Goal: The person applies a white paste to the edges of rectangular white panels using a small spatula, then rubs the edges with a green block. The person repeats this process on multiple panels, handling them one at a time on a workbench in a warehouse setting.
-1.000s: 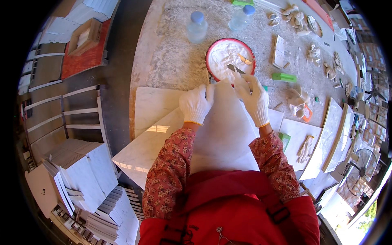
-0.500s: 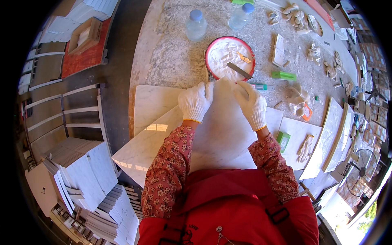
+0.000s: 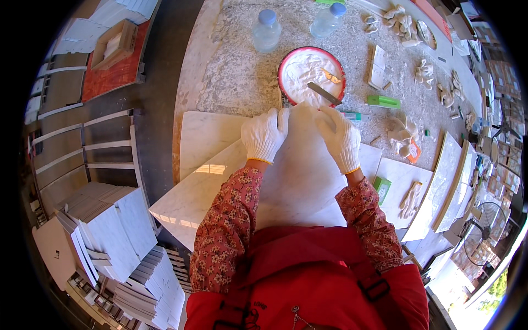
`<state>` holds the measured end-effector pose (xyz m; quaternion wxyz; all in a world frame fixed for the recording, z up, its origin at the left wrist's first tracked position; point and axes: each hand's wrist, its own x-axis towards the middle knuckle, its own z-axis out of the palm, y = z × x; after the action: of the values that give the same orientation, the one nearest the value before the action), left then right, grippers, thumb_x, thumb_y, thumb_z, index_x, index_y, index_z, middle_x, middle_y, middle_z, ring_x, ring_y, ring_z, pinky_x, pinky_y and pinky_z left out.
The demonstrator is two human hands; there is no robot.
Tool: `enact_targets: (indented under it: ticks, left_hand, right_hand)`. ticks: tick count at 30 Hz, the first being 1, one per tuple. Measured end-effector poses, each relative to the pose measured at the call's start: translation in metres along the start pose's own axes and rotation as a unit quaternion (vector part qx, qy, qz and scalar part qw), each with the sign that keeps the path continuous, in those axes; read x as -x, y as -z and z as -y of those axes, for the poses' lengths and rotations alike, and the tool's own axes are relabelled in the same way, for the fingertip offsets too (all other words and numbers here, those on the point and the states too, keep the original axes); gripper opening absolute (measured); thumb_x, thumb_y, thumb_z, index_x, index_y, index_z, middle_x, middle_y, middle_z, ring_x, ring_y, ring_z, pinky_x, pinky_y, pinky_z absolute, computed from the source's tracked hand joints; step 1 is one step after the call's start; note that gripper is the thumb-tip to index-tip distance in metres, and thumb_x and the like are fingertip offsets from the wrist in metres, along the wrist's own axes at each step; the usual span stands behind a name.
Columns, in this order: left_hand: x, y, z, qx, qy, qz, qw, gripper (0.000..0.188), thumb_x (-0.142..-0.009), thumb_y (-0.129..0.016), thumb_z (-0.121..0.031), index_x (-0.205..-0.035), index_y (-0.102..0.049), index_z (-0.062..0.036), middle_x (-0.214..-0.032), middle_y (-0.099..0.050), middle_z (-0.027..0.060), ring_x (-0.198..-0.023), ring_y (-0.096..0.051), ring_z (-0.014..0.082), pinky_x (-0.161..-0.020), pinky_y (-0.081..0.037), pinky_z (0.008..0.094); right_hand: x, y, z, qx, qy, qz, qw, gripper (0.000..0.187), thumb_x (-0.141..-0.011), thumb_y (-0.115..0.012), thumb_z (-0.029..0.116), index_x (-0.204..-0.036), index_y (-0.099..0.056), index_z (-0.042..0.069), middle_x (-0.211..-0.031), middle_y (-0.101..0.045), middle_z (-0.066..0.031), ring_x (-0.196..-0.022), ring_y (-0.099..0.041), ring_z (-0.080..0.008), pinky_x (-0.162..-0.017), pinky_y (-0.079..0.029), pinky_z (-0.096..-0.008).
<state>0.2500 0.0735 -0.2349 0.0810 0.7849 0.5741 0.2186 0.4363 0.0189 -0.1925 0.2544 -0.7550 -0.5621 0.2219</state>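
Note:
A pale marble tile with faint grey veins lies in front of me, one corner pointing away toward a red-rimmed bowl of white paste. My left hand, in a white knit glove with yellow trim, is closed on the tile's edge left of that corner. On the other side my right hand, gloved alike, has its fingers curled over the opposite edge. The fingertips of both hands are partly hidden. Inside the bowl rest a flat metal scraper and a yellowish piece.
Two clear bottles with blue caps stand beyond the bowl. Another tile lies under the left side. Rightward are a green tool, crumpled gloves, a green box and leaning slabs. Stacked tiles stand at the left.
The view has shifted very slightly. Both hands keep their places at the tile's far corner, and the tile shows no clear movement.

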Motion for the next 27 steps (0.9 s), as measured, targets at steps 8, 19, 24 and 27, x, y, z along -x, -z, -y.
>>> enact_targets:
  ticks: [8, 19, 24, 27]
  left_hand:
    - [0.002, -0.009, 0.004, 0.01, 0.026, 0.012, 1.0, 0.043, -0.097, -0.061, -0.037, -0.062, -0.061, -0.0128, -0.059, -0.063, 0.0134, -0.051, -0.062, 0.0342, -0.047, -0.047, 0.0451]
    - [0.001, -0.006, 0.004, 0.008, 0.019, 0.024, 1.0, 0.041, -0.098, -0.06, -0.036, -0.064, -0.062, -0.0131, -0.06, -0.064, 0.0132, -0.052, -0.063, 0.0339, -0.047, -0.047, 0.0448]
    - [0.002, -0.005, 0.004, 0.011, 0.025, 0.012, 1.0, 0.044, -0.097, -0.061, -0.039, -0.062, -0.061, -0.0123, -0.059, -0.064, 0.0143, -0.05, -0.062, 0.0348, -0.047, -0.047, 0.045]
    - [0.0, -0.001, 0.002, 0.023, 0.039, 0.038, 0.998, 0.046, -0.095, -0.063, -0.044, -0.064, -0.061, -0.0112, -0.06, -0.064, 0.0153, -0.052, -0.062, 0.0357, -0.048, -0.047, 0.0457]
  right_hand:
    - [-0.002, -0.006, -0.007, 0.012, 0.052, -0.05, 0.997, 0.026, -0.091, -0.07, 0.031, -0.109, -0.073, 0.013, -0.092, -0.074, -0.0134, -0.083, -0.071, -0.035, -0.072, -0.055, -0.0435]
    - [-0.006, -0.005, -0.007, -0.022, 0.041, -0.051, 0.998, 0.028, -0.091, -0.071, 0.032, -0.109, -0.074, 0.012, -0.094, -0.074, -0.0147, -0.085, -0.071, -0.0358, -0.072, -0.055, -0.0427]
    - [-0.034, -0.002, 0.011, -0.136, 0.045, -0.115, 0.983, 0.028, -0.093, -0.069, 0.033, -0.109, -0.073, 0.011, -0.101, -0.074, -0.0149, -0.087, -0.07, -0.0365, -0.073, -0.055, -0.0434]
    - [-0.067, -0.002, 0.021, -0.107, -0.012, -0.026, 0.994, 0.024, -0.092, -0.069, 0.034, -0.107, -0.075, 0.016, -0.103, -0.074, -0.0102, -0.088, -0.069, -0.034, -0.076, -0.054, -0.0442]
